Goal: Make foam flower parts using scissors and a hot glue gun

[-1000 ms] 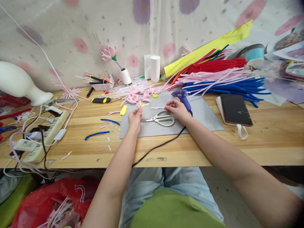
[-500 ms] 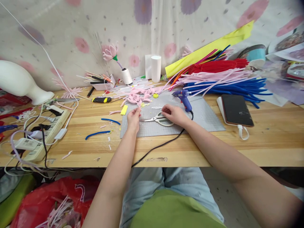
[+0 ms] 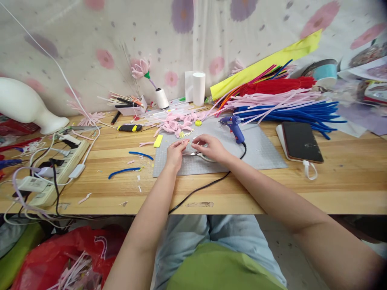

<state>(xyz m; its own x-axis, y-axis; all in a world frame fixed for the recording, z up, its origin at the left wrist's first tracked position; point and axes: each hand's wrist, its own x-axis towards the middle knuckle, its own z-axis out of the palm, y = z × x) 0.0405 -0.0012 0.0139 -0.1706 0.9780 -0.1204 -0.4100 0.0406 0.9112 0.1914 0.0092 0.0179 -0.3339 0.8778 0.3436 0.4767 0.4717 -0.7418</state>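
My left hand (image 3: 175, 155) is closed in a pinch above the grey cutting mat (image 3: 256, 155). A small pale pink piece (image 3: 184, 141) shows at its fingertips, too small to make out fully. Facing it, my right hand (image 3: 210, 147) is closed, its fingertips beside a thin yellowish bit (image 3: 189, 142); what it grips is mostly hidden. White-handled scissors (image 3: 207, 158) lie on the mat, partly covered by the right hand. Just beyond the hands are looped pink pipe-cleaner petals (image 3: 172, 124) and thin yellow strands (image 3: 186, 133).
A blue glue gun (image 3: 234, 127) stands on the mat, its black cord (image 3: 201, 187) running to the front edge. Pipe-cleaner bundles (image 3: 284, 108) lie back right, near a dark phone-like slab (image 3: 302, 141). A power strip (image 3: 63, 173) with tangled cables sits left.
My right hand has left the scissors' handle and moved left, close to the left hand. My left hand has drawn slightly back from the pink petals, a small piece at its fingertips.
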